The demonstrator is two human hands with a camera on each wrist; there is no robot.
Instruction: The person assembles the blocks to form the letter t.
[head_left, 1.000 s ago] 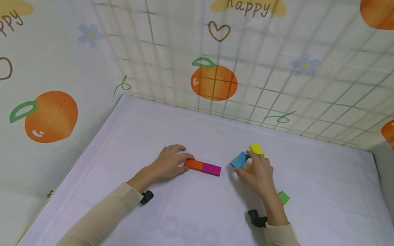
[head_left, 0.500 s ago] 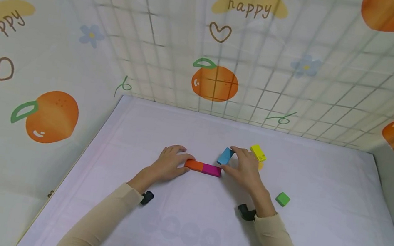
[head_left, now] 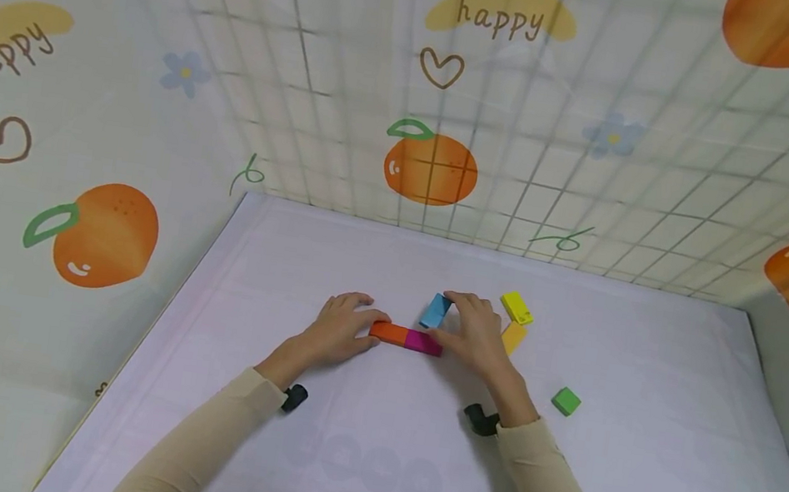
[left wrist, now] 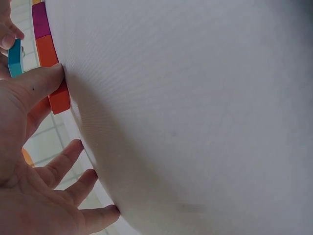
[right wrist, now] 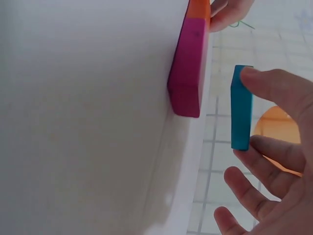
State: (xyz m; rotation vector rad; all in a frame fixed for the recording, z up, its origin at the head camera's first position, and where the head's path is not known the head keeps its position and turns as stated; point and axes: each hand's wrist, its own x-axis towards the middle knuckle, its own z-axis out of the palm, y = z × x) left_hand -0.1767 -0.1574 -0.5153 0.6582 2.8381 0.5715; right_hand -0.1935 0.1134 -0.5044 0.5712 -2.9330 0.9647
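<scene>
On the white table, my left hand (head_left: 340,327) pinches the orange block (head_left: 388,332) by its left end between thumb and index finger. A magenta block (head_left: 424,343) lies end to end with it, making one short row. My right hand (head_left: 481,341) holds a blue block (head_left: 435,311) between thumb and fingertips. In the right wrist view this blue block (right wrist: 241,107) is held at its two ends, raised off the table and apart from the magenta block (right wrist: 188,68). The left wrist view shows the thumb against the side of the orange block (left wrist: 47,50).
To the right of my right hand, a yellow block (head_left: 516,307) and an amber block (head_left: 514,338) lie close together. Nearer the front right sits a green block (head_left: 566,400). A patterned cloth wall (head_left: 316,159) rises behind the table's back edge.
My right hand has carried the blue block leftward, from near the yellow block to above and behind the magenta one. The amber and green blocks are now uncovered. My left hand stays in place.
</scene>
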